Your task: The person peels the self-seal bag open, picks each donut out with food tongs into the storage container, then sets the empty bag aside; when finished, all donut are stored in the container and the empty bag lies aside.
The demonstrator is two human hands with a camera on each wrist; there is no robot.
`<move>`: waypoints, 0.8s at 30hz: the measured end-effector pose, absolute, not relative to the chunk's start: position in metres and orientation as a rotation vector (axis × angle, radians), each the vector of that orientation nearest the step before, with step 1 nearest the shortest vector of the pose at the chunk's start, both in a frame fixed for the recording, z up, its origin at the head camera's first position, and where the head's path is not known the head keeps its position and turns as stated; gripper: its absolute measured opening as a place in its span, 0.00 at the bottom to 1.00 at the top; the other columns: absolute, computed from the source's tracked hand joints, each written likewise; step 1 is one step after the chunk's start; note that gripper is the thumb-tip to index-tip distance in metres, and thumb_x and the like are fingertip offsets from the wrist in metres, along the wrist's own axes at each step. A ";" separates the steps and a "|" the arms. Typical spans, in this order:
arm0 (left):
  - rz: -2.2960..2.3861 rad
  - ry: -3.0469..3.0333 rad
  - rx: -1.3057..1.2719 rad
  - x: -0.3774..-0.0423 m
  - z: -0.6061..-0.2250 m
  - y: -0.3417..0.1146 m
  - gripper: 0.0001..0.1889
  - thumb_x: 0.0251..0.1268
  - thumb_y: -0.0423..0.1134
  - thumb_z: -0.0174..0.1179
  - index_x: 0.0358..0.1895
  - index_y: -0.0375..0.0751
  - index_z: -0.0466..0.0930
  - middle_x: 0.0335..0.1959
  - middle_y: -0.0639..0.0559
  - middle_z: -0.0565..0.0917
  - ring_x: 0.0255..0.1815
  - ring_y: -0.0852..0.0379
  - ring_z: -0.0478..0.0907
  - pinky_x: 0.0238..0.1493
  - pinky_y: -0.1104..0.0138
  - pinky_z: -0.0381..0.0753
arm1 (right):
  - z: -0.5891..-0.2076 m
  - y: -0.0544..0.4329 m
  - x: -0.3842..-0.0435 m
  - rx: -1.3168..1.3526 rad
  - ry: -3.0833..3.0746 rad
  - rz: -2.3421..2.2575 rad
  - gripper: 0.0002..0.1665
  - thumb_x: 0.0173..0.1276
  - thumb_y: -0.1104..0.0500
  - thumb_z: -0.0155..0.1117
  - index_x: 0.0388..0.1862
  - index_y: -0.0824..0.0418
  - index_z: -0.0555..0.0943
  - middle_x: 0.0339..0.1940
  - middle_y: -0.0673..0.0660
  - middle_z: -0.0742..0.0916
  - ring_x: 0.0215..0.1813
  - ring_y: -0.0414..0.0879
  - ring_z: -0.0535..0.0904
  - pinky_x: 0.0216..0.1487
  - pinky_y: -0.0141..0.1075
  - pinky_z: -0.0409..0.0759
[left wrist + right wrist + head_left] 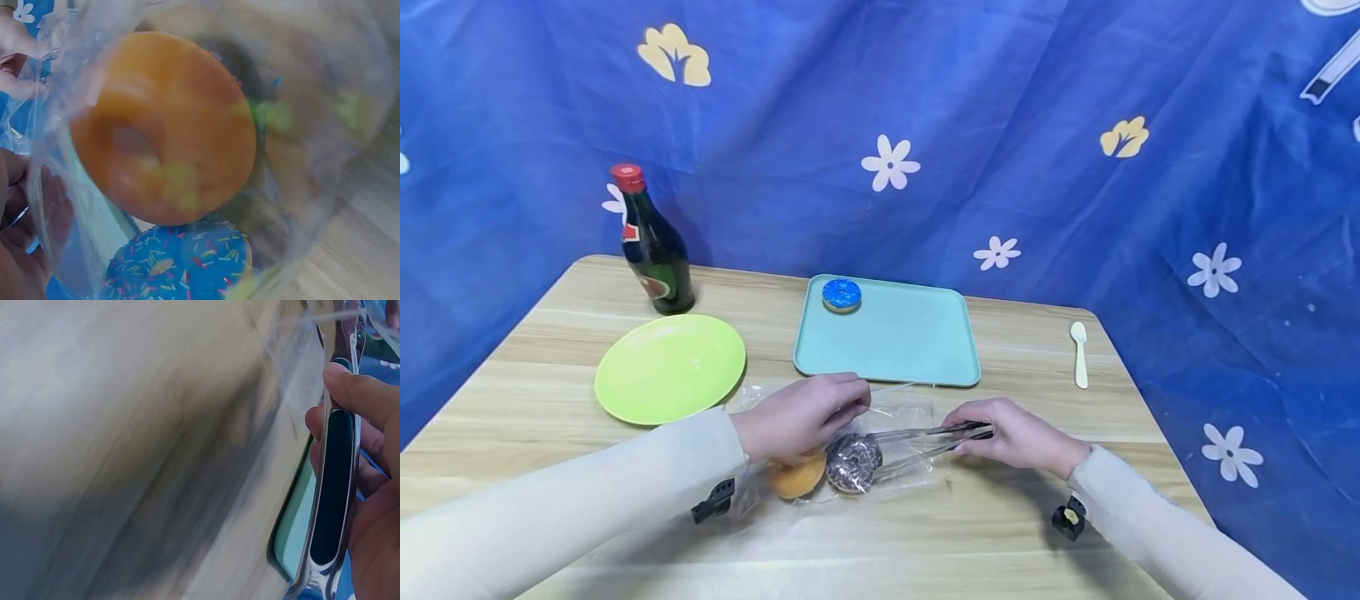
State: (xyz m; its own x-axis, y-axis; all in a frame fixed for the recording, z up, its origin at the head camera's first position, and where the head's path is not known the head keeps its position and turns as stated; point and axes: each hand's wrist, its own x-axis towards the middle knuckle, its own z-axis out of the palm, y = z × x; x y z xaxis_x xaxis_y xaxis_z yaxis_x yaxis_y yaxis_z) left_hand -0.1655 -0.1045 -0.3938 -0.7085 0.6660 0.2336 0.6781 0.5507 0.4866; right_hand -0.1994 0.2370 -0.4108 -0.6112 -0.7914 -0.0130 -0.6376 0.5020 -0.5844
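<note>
Left hand (797, 417): grip pinching the clear plastic bag (904, 410)
Right hand (1011, 433): grip clasped round metal tongs (339, 487) reaching into the bag
Chocolate doughnut (853, 465): inside the bag, at the tongs' tips, beside the orange doughnut (796, 478)

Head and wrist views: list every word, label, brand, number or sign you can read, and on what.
No readable text in any view.
Dark bottle: neck label and body label, both too small and blurred to read.
Red cap: no legible lettering.
Tongs: no lettering visible.
Blue backdrop: printed flowers, no words.
</note>
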 end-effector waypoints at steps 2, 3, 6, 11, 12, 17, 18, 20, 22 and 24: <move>-0.878 -2.744 -1.192 -0.166 -0.394 -0.105 0.05 0.79 0.34 0.58 0.42 0.47 0.80 0.38 0.54 0.84 0.37 0.67 0.78 0.42 0.70 0.85 | -0.408 0.243 -0.199 -1.173 2.467 -0.819 0.18 0.69 0.60 0.74 0.57 0.57 0.86 0.52 0.55 0.92 0.54 0.48 0.89 0.60 0.39 0.86; -0.879 -2.744 -1.192 -0.166 -0.394 -0.105 0.04 0.78 0.33 0.58 0.42 0.47 0.80 0.38 0.53 0.85 0.37 0.67 0.78 0.42 0.70 0.85 | -0.407 0.246 -0.199 -1.152 2.465 -0.833 0.18 0.69 0.60 0.74 0.57 0.58 0.86 0.53 0.56 0.92 0.53 0.49 0.89 0.59 0.39 0.87; -0.873 -2.747 -1.187 -0.166 -0.394 -0.106 0.04 0.78 0.32 0.58 0.43 0.45 0.81 0.38 0.53 0.85 0.37 0.66 0.79 0.42 0.70 0.86 | -0.403 0.257 -0.199 -1.089 2.468 -0.865 0.19 0.70 0.59 0.73 0.59 0.60 0.85 0.55 0.58 0.91 0.53 0.52 0.90 0.57 0.39 0.88; -0.878 -2.745 -1.191 -0.166 -0.394 -0.106 0.05 0.78 0.32 0.57 0.43 0.44 0.81 0.38 0.53 0.84 0.37 0.66 0.77 0.41 0.69 0.85 | -0.401 0.279 -0.199 -1.014 2.556 -0.843 0.20 0.72 0.56 0.73 0.60 0.58 0.86 0.57 0.56 0.91 0.58 0.50 0.88 0.57 0.37 0.88; -0.880 -2.745 -1.192 -0.166 -0.394 -0.105 0.05 0.78 0.32 0.57 0.42 0.45 0.81 0.38 0.53 0.84 0.36 0.66 0.77 0.40 0.69 0.84 | -0.401 0.285 -0.200 -1.005 2.579 -0.843 0.20 0.71 0.55 0.73 0.60 0.58 0.86 0.57 0.56 0.91 0.58 0.49 0.88 0.57 0.36 0.87; -0.891 -2.738 -1.194 -0.167 -0.395 -0.105 0.05 0.78 0.32 0.57 0.41 0.44 0.81 0.38 0.52 0.84 0.36 0.66 0.77 0.40 0.69 0.84 | -0.401 0.313 -0.203 -0.939 2.665 -0.928 0.19 0.68 0.60 0.75 0.57 0.61 0.87 0.51 0.59 0.93 0.51 0.44 0.90 0.52 0.33 0.88; -0.891 -2.741 -1.194 -0.167 -0.396 -0.105 0.05 0.78 0.32 0.57 0.41 0.44 0.81 0.38 0.53 0.84 0.37 0.66 0.77 0.41 0.69 0.84 | -0.401 0.318 -0.203 -0.922 2.686 -0.938 0.19 0.67 0.61 0.76 0.57 0.61 0.87 0.50 0.60 0.93 0.51 0.42 0.90 0.52 0.32 0.88; -0.889 -2.745 -1.192 -0.168 -0.396 -0.106 0.05 0.78 0.32 0.57 0.42 0.44 0.81 0.38 0.53 0.84 0.37 0.66 0.77 0.41 0.69 0.85 | -0.401 0.327 -0.205 -0.885 2.716 -0.962 0.19 0.66 0.62 0.76 0.56 0.62 0.87 0.49 0.61 0.93 0.49 0.40 0.89 0.50 0.31 0.88; -0.887 -2.748 -1.186 -0.167 -0.396 -0.106 0.05 0.78 0.32 0.57 0.42 0.45 0.81 0.38 0.54 0.84 0.37 0.66 0.77 0.41 0.69 0.84 | -0.401 0.335 -0.208 -0.841 2.751 -0.968 0.20 0.66 0.62 0.77 0.56 0.63 0.87 0.50 0.61 0.93 0.50 0.37 0.88 0.50 0.31 0.88; -0.885 -2.746 -1.185 -0.167 -0.396 -0.106 0.05 0.78 0.32 0.57 0.41 0.46 0.80 0.38 0.54 0.84 0.37 0.66 0.77 0.41 0.69 0.84 | -0.401 0.340 -0.212 -0.798 2.790 -0.961 0.19 0.65 0.62 0.77 0.55 0.64 0.87 0.51 0.62 0.92 0.50 0.34 0.87 0.50 0.28 0.87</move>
